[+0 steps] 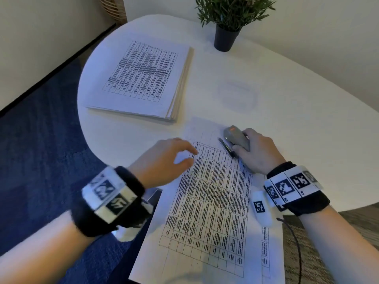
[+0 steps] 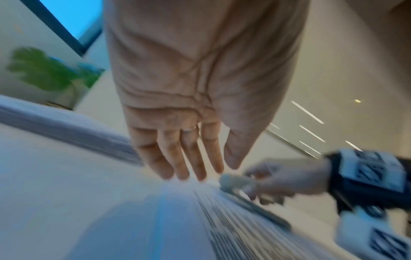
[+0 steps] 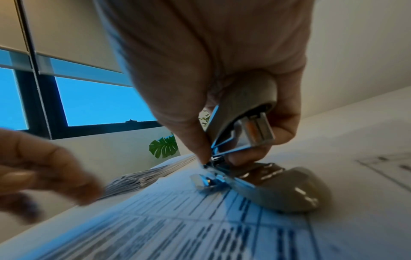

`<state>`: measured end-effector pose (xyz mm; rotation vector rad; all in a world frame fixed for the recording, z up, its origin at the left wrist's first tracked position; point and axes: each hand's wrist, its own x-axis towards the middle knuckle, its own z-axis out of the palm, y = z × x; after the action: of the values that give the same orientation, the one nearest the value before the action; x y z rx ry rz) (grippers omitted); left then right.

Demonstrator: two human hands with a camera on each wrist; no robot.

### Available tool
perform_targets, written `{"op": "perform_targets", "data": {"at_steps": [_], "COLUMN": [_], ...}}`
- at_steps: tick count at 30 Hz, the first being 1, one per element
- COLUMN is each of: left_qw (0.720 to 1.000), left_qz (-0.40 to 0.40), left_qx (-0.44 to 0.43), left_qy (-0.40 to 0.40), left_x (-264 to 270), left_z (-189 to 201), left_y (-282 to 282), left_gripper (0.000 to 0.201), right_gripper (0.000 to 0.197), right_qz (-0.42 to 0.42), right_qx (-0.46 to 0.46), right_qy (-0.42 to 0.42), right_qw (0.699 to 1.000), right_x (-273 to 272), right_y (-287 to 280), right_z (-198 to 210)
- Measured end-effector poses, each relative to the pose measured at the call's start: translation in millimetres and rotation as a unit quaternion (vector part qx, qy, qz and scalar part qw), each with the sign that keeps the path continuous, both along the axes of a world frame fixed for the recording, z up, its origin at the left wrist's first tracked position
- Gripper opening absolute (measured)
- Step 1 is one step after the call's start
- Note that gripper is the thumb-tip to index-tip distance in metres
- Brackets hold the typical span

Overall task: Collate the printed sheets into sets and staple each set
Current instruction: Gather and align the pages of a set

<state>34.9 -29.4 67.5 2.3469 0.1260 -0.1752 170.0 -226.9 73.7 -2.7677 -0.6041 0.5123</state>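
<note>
At about one o'clock from the middle of the head view, my right hand (image 1: 257,152) wraps around a grey stapler (image 1: 235,138), thumb and fingers curled over its top arm. The right wrist view shows the stapler swung wide open: the top arm (image 3: 242,107) is lifted up in my grip while the base (image 3: 278,190) lies flat on the paper, hinge toward my palm. Its nose points to roughly ten o'clock, so its long axis runs from four to ten o'clock, across the top corner of the printed set (image 1: 209,201).

That set lies directly in front of me, its long axis running from six o'clock up to about one o'clock, and its near end hangs past the edge of the table (image 1: 287,89). My left hand (image 1: 164,158) sits at nine o'clock from the stapler, fingers loosely spread and holding nothing, fingertips (image 2: 184,174) at or just above the sheet's upper left margin; blur keeps me from telling whether they touch.

The right hand is plainly the nearer one to the stapling corner. I judge the stapler must be closed around that corner, not lying opened on top. A tall stack of printed sheets (image 1: 143,78) waits at eleven o'clock, well apart, beyond the left hand.
</note>
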Motion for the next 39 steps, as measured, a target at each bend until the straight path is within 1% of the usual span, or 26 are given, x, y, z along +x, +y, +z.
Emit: {"op": "perform_targets", "data": {"at_steps": [2, 4, 7, 10, 13, 17, 20, 22, 25, 27, 29, 31, 35, 37, 39], "left_qw": [0.998, 0.993, 0.981, 0.972, 0.971, 0.986, 0.991, 0.993, 0.991, 0.990, 0.990, 0.991, 0.988, 0.988, 0.987], "left_qz": [-0.038, -0.047, -0.048, -0.045, -0.032, -0.007, -0.005, -0.002, -0.012, -0.015, -0.014, -0.011, -0.014, -0.011, -0.002], "left_qx": [0.047, 0.109, 0.186, 0.225, 0.230, 0.157, 0.122, 0.110, 0.117, 0.126, 0.124, 0.117, 0.136, 0.139, 0.143], "left_qy": [-0.020, -0.014, 0.016, 0.053, 0.047, 0.055, 0.050, 0.051, 0.061, 0.064, 0.065, 0.069, 0.076, 0.072, 0.067], "left_x": [19, 39, 66, 79, 78, 68, 59, 55, 51, 50, 50, 50, 52, 53, 53], "left_z": [-11, -14, -16, -18, -17, -17, -18, -17, -13, -12, -10, -10, -8, -7, -6], "left_y": [-21, -32, -31, -26, -23, -27, -31, -33, -36, -38, -37, -37, -38, -39, -43], "left_gripper": [0.041, 0.059, 0.077, 0.092, 0.089, 0.077, 0.073, 0.066, 0.048, 0.045, 0.044, 0.043, 0.041, 0.048, 0.063], "right_gripper": [0.040, 0.039, 0.036, 0.034, 0.036, 0.035, 0.032, 0.030, 0.019, 0.013, 0.012, 0.017, 0.024, 0.026, 0.026], "right_qz": [-0.011, -0.019, -0.026, -0.030, -0.035, -0.033, -0.027, -0.017, 0.008, 0.016, 0.028, 0.031, 0.001, -0.039, -0.066], "right_qx": [-0.010, -0.017, -0.022, -0.020, -0.017, -0.020, -0.021, -0.022, -0.038, -0.044, -0.054, -0.071, -0.099, -0.091, -0.085], "right_qy": [0.000, 0.000, -0.007, -0.015, -0.011, -0.004, -0.003, -0.003, -0.008, -0.016, -0.020, -0.027, -0.046, -0.030, -0.028], "right_qw": [1.000, 1.000, 0.999, 0.999, 0.999, 0.999, 0.999, 1.000, 0.999, 0.999, 0.998, 0.997, 0.994, 0.995, 0.994], "right_x": [6, 10, 13, 14, 13, 12, 13, 13, 11, 11, 11, 10, -6, -16, -19], "right_y": [6, 11, 15, 17, 19, 22, 23, 24, 25, 27, 30, 34, 44, 48, 51], "right_z": [-1, -2, -4, -6, -7, -6, -4, -3, -1, 0, 3, 6, 2, -6, -12]}}
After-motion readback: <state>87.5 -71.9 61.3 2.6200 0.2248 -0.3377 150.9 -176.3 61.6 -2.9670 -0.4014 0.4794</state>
